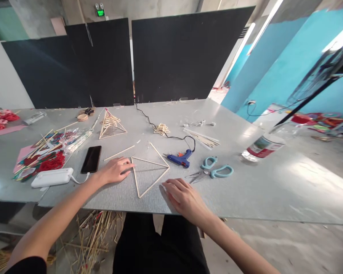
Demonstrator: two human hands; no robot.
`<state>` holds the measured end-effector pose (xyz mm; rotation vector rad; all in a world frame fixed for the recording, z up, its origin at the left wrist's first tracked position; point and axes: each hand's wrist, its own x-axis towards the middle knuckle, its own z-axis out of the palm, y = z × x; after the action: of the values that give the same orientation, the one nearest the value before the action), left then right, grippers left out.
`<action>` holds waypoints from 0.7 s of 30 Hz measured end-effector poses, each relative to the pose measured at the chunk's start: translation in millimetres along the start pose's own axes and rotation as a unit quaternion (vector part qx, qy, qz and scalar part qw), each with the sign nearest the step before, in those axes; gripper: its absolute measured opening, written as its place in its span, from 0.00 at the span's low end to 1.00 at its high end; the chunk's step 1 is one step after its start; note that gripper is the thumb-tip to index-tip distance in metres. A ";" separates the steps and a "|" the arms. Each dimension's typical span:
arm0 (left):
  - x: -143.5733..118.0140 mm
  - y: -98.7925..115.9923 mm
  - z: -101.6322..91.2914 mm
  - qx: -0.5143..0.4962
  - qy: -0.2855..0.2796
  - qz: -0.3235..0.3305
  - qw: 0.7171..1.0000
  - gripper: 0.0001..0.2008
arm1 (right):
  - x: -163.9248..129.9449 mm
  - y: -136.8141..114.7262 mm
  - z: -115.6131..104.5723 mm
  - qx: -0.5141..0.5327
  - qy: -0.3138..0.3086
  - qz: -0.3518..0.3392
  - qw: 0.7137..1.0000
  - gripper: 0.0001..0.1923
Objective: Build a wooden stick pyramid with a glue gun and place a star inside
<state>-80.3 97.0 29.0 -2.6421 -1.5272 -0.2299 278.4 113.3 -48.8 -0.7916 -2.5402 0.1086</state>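
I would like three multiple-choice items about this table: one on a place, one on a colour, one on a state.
1. Where does the glue gun lie?
A. Left of the phone
B. Between the stick triangle and the scissors
C. On the floor

2. What colour are the scissors' handles?
A. Red
B. Black
C. Light blue

3. How is the left hand?
A. Flat on the table, at the triangle's corner
B. Lifting the phone
C. Gripping the scissors

Answers: B, it lies between them; C, the loops are light blue; A, its fingers rest at the corner.
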 end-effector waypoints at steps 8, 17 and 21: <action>10.7 -16.9 14.8 0.037 -0.009 0.174 0.984 0.13 | 53.6 -2.4 -4.3 -0.001 -0.064 -0.028 0.998 0.17; -0.4 28.8 16.1 0.094 -0.010 0.146 0.985 0.09 | 104.7 14.8 -3.9 0.032 -0.044 -0.042 0.998 0.20; 5.6 47.8 21.1 0.088 -0.027 0.079 0.993 0.08 | 109.5 28.6 -26.6 0.033 -0.018 -0.008 0.999 0.19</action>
<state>-34.3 80.9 9.4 -2.6300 -1.2768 -0.0131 226.5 196.0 14.3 -0.7507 -2.5618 0.2021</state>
